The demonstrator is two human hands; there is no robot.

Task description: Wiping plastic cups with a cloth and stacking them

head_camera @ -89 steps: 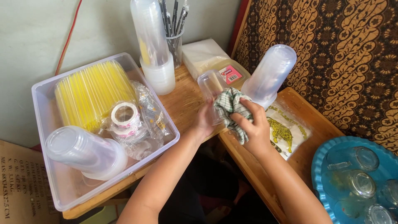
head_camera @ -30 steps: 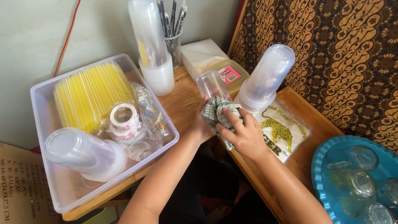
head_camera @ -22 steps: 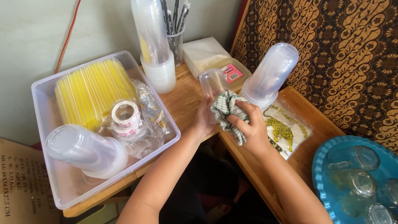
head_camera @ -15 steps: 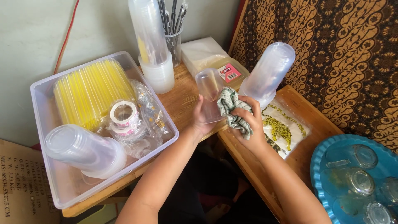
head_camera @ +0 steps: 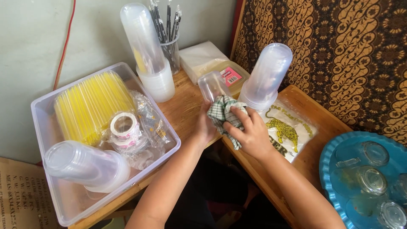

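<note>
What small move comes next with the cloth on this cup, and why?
Probably turn the clear plastic cup a little in the left hand and wipe again. The right hand presses the checked cloth over only the cup's lower near side; its upturned base and far wall are uncovered.

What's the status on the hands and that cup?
Left hand grips clear plastic cup, upside down. Right hand presses green checked cloth on it. Tall cup stack close beside.
</note>
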